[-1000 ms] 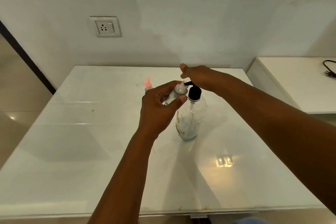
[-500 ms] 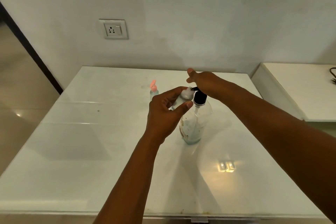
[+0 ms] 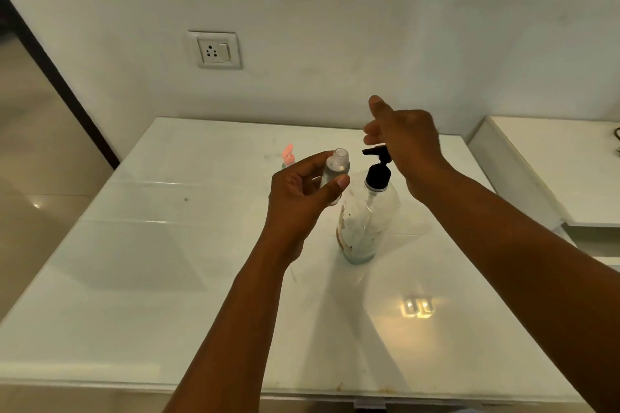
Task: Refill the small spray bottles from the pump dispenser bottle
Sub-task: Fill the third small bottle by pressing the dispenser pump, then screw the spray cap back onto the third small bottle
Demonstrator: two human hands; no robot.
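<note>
Left hand: the left hand [image 3: 302, 198] holds a small clear bottle [image 3: 333, 173] off the table, thumb across its front and fingers curled behind – the bottle is tilted and its mouth is uncapped.

Small bottle position: just left of the pump spout, near it but apart.

Right hand: the right hand [image 3: 404, 141] hovers over the pump head [image 3: 377, 157], fingers loosely bent, thumb raised, holding nothing; whether it touches the pump I cannot tell.

Pump bottle: a tall clear pump bottle [image 3: 364, 228] with a black pump stands upright on the table [image 3: 134, 278], mostly empty, with a little pale liquid at the bottom and brownish marks on its side.

Second small bottle: a little bottle with a pink top [image 3: 288, 157] stands on the table behind the left hand – well apart from the pump bottle.

Surroundings: a wall socket [image 3: 214, 50] sits above the table; a white counter [image 3: 553, 171] lies to the right.
</note>
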